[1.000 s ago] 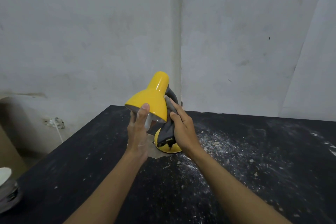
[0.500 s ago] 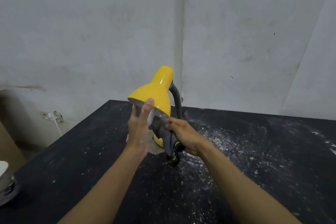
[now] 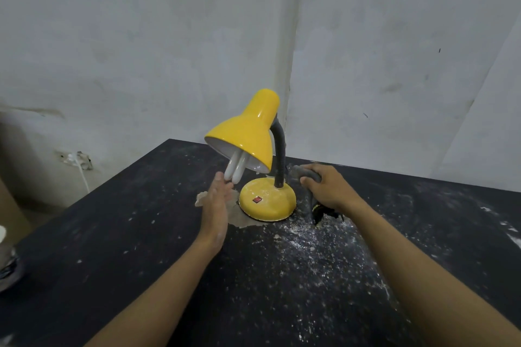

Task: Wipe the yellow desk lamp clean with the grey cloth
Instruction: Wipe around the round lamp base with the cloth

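The yellow desk lamp stands upright on the black table. Its shade tilts down to the left with a white bulb sticking out, and a grey flexible neck rises from its round yellow base, which carries a red switch. My left hand is open just left of the base, fingertips near the bulb, holding nothing. My right hand is right of the base, shut on the grey cloth. Part of the cloth hangs below my palm down to the table.
White dust and crumbs are scattered over the table in front of and right of the lamp. A pale chipped patch lies by the base. A white wall stands close behind. A wall socket with a cord is at left; a round object sits at the left edge.
My left hand has let go of the lamp shade and dropped beside the base. My right hand has carried the cloth from in front of the base round to its right side.
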